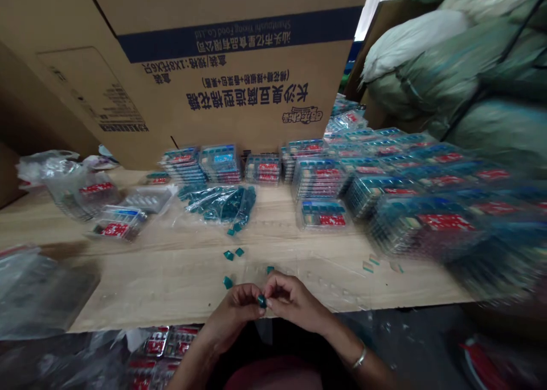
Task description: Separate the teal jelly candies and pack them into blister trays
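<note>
My left hand (233, 314) and my right hand (294, 302) meet above the front edge of a light wooden table (171, 276). Between their fingertips they pinch a small teal plastic piece (261, 301). Several matching loose pieces lie just beyond my hands, including one (228, 282) to the left and another (270, 269) straight ahead. Farther back, a clear plastic bag of teal pieces (217, 203) lies open on the table. A thin clear plastic sheet (325, 284) lies close to my right hand.
Stacks of blister packs with red labels (318, 179) cover the table's back and right. A printed cardboard box (231, 76) stands behind them, with large green sacks (470, 65) at the right. A plastic bag (38, 293) hangs over the left edge; more packs (162, 350) lie below the table.
</note>
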The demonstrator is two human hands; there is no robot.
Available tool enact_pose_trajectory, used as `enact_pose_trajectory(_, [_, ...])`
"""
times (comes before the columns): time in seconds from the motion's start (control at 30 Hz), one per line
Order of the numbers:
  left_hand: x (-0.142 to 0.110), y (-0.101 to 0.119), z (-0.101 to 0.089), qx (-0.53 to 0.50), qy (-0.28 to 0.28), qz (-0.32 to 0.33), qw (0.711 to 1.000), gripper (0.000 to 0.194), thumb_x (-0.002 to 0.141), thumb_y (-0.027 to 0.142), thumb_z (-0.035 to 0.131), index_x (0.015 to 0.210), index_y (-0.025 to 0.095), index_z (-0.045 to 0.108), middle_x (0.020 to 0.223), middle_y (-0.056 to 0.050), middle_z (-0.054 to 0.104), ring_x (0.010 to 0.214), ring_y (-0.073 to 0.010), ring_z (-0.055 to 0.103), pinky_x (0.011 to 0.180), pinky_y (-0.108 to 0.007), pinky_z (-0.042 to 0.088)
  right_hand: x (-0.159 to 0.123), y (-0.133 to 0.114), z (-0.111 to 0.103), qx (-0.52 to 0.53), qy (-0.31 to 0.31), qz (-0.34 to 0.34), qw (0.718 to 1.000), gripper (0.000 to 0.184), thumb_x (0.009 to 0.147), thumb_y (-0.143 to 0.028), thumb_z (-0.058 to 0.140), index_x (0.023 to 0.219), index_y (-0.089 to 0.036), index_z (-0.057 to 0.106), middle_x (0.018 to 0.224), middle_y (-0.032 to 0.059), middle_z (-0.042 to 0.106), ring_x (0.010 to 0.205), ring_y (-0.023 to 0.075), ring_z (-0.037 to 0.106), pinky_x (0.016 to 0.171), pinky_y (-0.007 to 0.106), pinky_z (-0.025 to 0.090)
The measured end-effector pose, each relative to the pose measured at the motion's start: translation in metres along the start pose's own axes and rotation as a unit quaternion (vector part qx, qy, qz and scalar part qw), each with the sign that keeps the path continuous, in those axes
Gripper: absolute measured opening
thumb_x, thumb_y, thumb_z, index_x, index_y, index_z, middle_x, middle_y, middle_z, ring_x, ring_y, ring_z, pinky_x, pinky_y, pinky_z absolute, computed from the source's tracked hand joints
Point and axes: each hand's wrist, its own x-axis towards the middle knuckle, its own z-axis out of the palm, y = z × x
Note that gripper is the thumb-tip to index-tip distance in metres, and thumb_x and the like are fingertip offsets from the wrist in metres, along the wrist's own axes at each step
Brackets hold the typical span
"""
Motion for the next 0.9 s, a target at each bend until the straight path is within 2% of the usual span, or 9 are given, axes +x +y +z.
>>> enact_pose_trajectory(0.13, [0.000, -0.006, 0.005, 0.017, -0.032, 0.020, 0.999, 0.029, 0.055, 0.028, 0.082, 0.061, 0.014, 0.057, 0.059, 0.003, 0.054, 0.057, -0.0071, 0.042, 0.057, -0.019, 0.031, -0.004, -0.001, -0.002, 0.008, -0.008, 0.001, 1.000, 0.008, 0.066, -0.014, 0.057, 0.068, -0.018, 0.050, 0.066, -0.0038, 0.052, 0.062, 0.0096, 0.047, 0.059, 0.021, 0.039])
enact_pose_trajectory(0.3, [0.000, -0.016, 0.007, 0.048, -0.041, 0.057, 0.996, 0.030, 0.063, 0.036, 0.077, 0.068, 0.016, 0.055, 0.063, 0.003, 0.052, 0.060, -0.0083, 0.041, 0.059, -0.020, 0.031, -0.009, 0.006, -0.003, 0.007, 0.032, -0.011, 0.999, 0.007, 0.066, -0.017, 0.053, 0.067, -0.019, 0.047, 0.064, -0.0044, 0.048, 0.059, 0.0090, 0.044, 0.054, 0.019, 0.036])
enact_pose_trajectory(0.43, [0.004, -0.020, 0.011, 0.082, 0.018, 0.068, 0.994, 0.034, 0.065, 0.042, 0.073, 0.064, 0.017, 0.051, 0.058, 0.005, 0.045, 0.057, -0.0084, 0.037, 0.057, -0.021, 0.030, -0.012, 0.009, -0.004, -0.046, 0.084, 0.009, 0.995, 0.005, 0.066, -0.016, 0.052, 0.068, -0.019, 0.048, 0.062, -0.0045, 0.047, 0.058, 0.0096, 0.043, 0.052, 0.019, 0.033])
enact_pose_trajectory(0.53, [0.007, -0.018, 0.015, 0.163, 0.090, 0.154, 0.970, 0.035, 0.062, 0.043, 0.075, 0.058, 0.016, 0.052, 0.061, 0.002, 0.048, 0.062, -0.0110, 0.043, 0.062, -0.023, 0.034, -0.013, 0.010, -0.003, -0.074, 0.118, 0.014, 0.990, 0.004, 0.068, -0.016, 0.051, 0.069, -0.019, 0.049, 0.063, -0.0039, 0.047, 0.059, 0.0104, 0.044, 0.053, 0.020, 0.034])
enact_pose_trajectory(0.6, [0.008, -0.017, 0.017, 0.197, 0.119, 0.207, 0.951, 0.034, 0.061, 0.042, 0.075, 0.055, 0.016, 0.054, 0.064, 0.000, 0.051, 0.066, -0.0127, 0.046, 0.065, -0.025, 0.036, -0.014, 0.010, -0.002, -0.087, 0.134, -0.005, 0.987, 0.003, 0.071, -0.017, 0.051, 0.071, -0.019, 0.050, 0.066, -0.0027, 0.049, 0.063, 0.0116, 0.047, 0.056, 0.021, 0.037])
enact_pose_trajectory(0.67, [0.008, -0.019, 0.017, 0.169, 0.116, 0.199, 0.958, 0.035, 0.061, 0.042, 0.075, 0.053, 0.016, 0.052, 0.062, 0.001, 0.051, 0.063, -0.0122, 0.046, 0.063, -0.024, 0.037, -0.016, 0.009, -0.001, -0.104, 0.144, -0.050, 0.983, 0.003, 0.074, -0.017, 0.052, 0.075, -0.020, 0.051, 0.074, -0.0004, 0.052, 0.071, 0.0135, 0.051, 0.063, 0.023, 0.042])
enact_pose_trajectory(0.77, [0.008, -0.027, 0.017, 0.077, 0.104, 0.142, 0.981, 0.038, 0.059, 0.042, 0.077, 0.053, 0.016, 0.049, 0.054, 0.003, 0.048, 0.055, -0.0092, 0.042, 0.057, -0.022, 0.035, -0.023, 0.007, 0.002, -0.141, 0.136, -0.114, 0.974, 0.008, 0.076, -0.015, 0.055, 0.080, -0.021, 0.053, 0.081, 0.0016, 0.055, 0.078, 0.0150, 0.054, 0.070, 0.026, 0.044])
enact_pose_trajectory(0.83, [0.008, -0.034, 0.016, 0.046, 0.103, 0.125, 0.986, 0.038, 0.059, 0.042, 0.077, 0.054, 0.016, 0.049, 0.052, 0.004, 0.049, 0.054, -0.0087, 0.042, 0.056, -0.022, 0.035, -0.029, 0.006, 0.003, -0.161, 0.128, -0.126, 0.971, 0.009, 0.076, -0.013, 0.056, 0.080, -0.021, 0.054, 0.080, 0.0012, 0.057, 0.076, 0.0147, 0.055, 0.069, 0.025, 0.044])
enact_pose_trajectory(0.9, [0.008, -0.037, 0.015, 0.065, 0.094, 0.124, 0.986, 0.034, 0.062, 0.043, 0.075, 0.061, 0.017, 0.052, 0.055, 0.003, 0.053, 0.055, -0.0104, 0.047, 0.058, -0.023, 0.038, -0.034, 0.008, 0.000, -0.176, 0.127, -0.122, 0.968, 0.009, 0.076, -0.013, 0.056, 0.078, -0.021, 0.054, 0.079, 0.0011, 0.058, 0.075, 0.0144, 0.056, 0.067, 0.025, 0.045])
